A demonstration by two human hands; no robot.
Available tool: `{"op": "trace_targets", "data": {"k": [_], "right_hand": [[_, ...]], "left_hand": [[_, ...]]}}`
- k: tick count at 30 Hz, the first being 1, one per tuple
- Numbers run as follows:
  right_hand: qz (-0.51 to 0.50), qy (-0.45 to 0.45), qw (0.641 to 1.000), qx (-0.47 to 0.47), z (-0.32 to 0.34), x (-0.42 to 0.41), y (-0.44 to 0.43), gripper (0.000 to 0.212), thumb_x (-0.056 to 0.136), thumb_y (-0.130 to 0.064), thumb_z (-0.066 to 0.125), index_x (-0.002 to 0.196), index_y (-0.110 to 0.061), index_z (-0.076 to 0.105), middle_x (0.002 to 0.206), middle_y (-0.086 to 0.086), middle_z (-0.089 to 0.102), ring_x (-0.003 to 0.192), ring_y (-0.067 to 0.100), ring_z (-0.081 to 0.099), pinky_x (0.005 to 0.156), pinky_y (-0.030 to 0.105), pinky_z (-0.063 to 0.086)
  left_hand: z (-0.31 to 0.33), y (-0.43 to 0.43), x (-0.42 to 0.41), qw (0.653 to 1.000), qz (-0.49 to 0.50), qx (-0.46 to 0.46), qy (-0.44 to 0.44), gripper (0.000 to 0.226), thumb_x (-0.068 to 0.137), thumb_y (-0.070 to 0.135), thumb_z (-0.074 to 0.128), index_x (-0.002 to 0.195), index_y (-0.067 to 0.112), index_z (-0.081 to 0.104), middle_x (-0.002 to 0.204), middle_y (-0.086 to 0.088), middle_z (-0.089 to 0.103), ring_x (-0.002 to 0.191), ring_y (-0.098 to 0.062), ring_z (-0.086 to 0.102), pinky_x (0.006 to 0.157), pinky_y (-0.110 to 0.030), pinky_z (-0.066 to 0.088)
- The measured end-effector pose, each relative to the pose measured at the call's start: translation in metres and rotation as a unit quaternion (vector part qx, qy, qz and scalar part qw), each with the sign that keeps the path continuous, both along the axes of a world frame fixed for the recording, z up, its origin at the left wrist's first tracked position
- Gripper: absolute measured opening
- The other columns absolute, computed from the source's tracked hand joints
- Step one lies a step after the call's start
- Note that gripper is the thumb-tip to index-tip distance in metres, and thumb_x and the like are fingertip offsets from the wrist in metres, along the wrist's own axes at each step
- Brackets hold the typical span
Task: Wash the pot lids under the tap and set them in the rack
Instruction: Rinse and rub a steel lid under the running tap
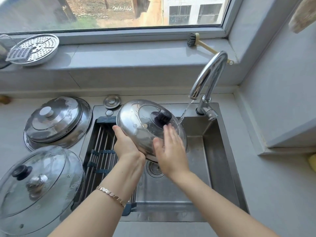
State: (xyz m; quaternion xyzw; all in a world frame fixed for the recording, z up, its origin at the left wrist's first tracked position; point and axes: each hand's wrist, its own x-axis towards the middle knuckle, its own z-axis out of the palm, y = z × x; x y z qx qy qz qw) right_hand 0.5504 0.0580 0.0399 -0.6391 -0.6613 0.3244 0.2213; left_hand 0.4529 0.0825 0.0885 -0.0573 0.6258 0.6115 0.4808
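Observation:
A steel pot lid (pixel 135 120) with a glass centre and dark knob is tilted over the sink (pixel 220 151). My left hand (pixel 125 144) grips its lower left rim from underneath. My right hand (pixel 169 151) lies flat on the lid's top face, fingers straight. Water runs from the tap (pixel 209 74) and hits the lid's right edge. A roll-up rack (pixel 100 151) of steel rods spans the sink's left part, under my left arm. On the counter to the left sit a stack of steel lids (pixel 56 120) and glass lids (pixel 37 185).
A perforated steamer plate (pixel 36 48) and a small grater rest on the window sill at left. A dish brush (pixel 201 43) lies on the sill at right. The sink drain (pixel 154 169) shows below the lid. A grey wall closes in the right side.

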Motion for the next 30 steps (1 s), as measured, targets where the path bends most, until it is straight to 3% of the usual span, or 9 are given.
{"op": "trace_targets", "data": {"k": [3, 6, 9, 14, 17, 19, 23, 27, 30], "right_hand": [[-0.131, 0.063, 0.981, -0.132, -0.008, 0.027, 0.031, 0.064, 0.097, -0.046, 0.024, 0.149, -0.01, 0.009, 0.158, 0.006, 0.002, 0.145, 0.016, -0.002, 0.117, 0.033, -0.002], [-0.026, 0.001, 1.0, -0.008, -0.001, 0.017, 0.012, 0.068, 0.092, -0.047, 0.018, 0.149, -0.011, 0.007, 0.158, 0.003, 0.003, 0.145, 0.013, -0.002, 0.115, 0.028, -0.005], [-0.008, 0.039, 0.997, 0.06, -0.008, 0.029, 0.008, 0.065, 0.088, -0.039, 0.02, 0.148, -0.014, 0.015, 0.157, 0.001, 0.011, 0.142, 0.004, 0.003, 0.115, 0.022, -0.001], [-0.093, 0.141, 0.985, -0.03, -0.018, 0.064, 0.058, 0.048, 0.101, -0.026, 0.022, 0.147, -0.014, 0.019, 0.156, 0.0, 0.019, 0.143, 0.01, 0.013, 0.114, 0.023, 0.006], [-0.067, 0.121, 0.989, -0.045, -0.007, 0.072, 0.084, 0.043, 0.101, -0.029, 0.022, 0.142, -0.023, 0.034, 0.147, -0.004, 0.038, 0.138, 0.014, 0.029, 0.114, 0.032, 0.018], [-0.003, 0.1, 0.995, 0.005, 0.005, 0.065, 0.087, 0.04, 0.1, -0.027, 0.029, 0.139, -0.027, 0.04, 0.139, -0.001, 0.045, 0.132, 0.019, 0.035, 0.112, 0.037, 0.023], [0.177, 0.057, 0.98, 0.069, 0.007, 0.061, 0.081, 0.045, 0.094, -0.036, 0.039, 0.138, -0.03, 0.04, 0.147, -0.005, 0.035, 0.136, 0.009, 0.024, 0.113, 0.033, 0.013], [0.051, 0.085, 0.989, -0.109, 0.003, 0.067, 0.092, 0.042, 0.101, -0.035, 0.027, 0.138, -0.021, 0.04, 0.145, 0.003, 0.039, 0.135, 0.018, 0.031, 0.113, 0.033, 0.021], [0.128, -0.029, 0.991, 0.004, 0.017, 0.029, 0.076, 0.048, 0.095, -0.039, 0.022, 0.134, -0.025, 0.045, 0.141, -0.002, 0.042, 0.139, 0.017, 0.023, 0.115, 0.036, 0.009]], "left_hand": [[-0.005, -0.002, -0.003, 0.999, -0.032, 0.025, -0.007, 0.047, 0.086, 0.059, 0.049, 0.089, 0.016, 0.067, 0.091, -0.01, 0.074, 0.082, -0.021, 0.07, 0.083, -0.035, 0.055], [-0.009, -0.002, -0.008, 0.995, -0.094, 0.03, -0.006, 0.059, 0.085, 0.064, 0.044, 0.102, 0.013, 0.068, 0.098, -0.011, 0.073, 0.086, -0.023, 0.071, 0.085, -0.037, 0.054], [-0.006, -0.002, -0.017, 0.985, -0.158, 0.06, -0.015, 0.06, 0.092, 0.06, 0.034, 0.09, 0.012, 0.071, 0.076, -0.01, 0.075, 0.066, -0.018, 0.072, 0.072, -0.033, 0.053], [-0.01, -0.006, -0.031, 0.963, -0.262, 0.059, -0.021, 0.06, 0.092, 0.059, 0.034, 0.079, 0.014, 0.073, 0.069, -0.01, 0.073, 0.061, -0.021, 0.071, 0.06, -0.03, 0.055], [-0.014, -0.009, -0.033, 0.95, -0.31, 0.037, -0.002, 0.057, 0.088, 0.061, 0.04, 0.081, 0.014, 0.072, 0.071, -0.01, 0.069, 0.063, -0.024, 0.067, 0.069, -0.034, 0.054], [-0.017, -0.007, -0.035, 0.948, -0.318, 0.028, 0.008, 0.056, 0.087, 0.061, 0.043, 0.085, 0.013, 0.071, 0.076, -0.011, 0.067, 0.066, -0.026, 0.065, 0.072, -0.036, 0.052], [-0.017, -0.008, -0.031, 0.938, -0.345, 0.018, 0.022, 0.055, 0.092, 0.055, 0.04, 0.086, 0.01, 0.071, 0.07, -0.012, 0.072, 0.06, -0.025, 0.069, 0.062, -0.032, 0.056], [-0.017, -0.014, -0.018, 0.932, -0.358, -0.001, 0.059, 0.052, 0.094, 0.049, 0.04, 0.078, 0.008, 0.068, 0.061, -0.007, 0.068, 0.054, -0.02, 0.066, 0.051, -0.025, 0.052], [-0.014, -0.013, -0.007, 0.93, -0.356, -0.007, 0.091, 0.048, 0.095, 0.045, 0.042, 0.083, 0.007, 0.068, 0.068, -0.01, 0.07, 0.059, -0.021, 0.067, 0.054, -0.026, 0.054]]}}
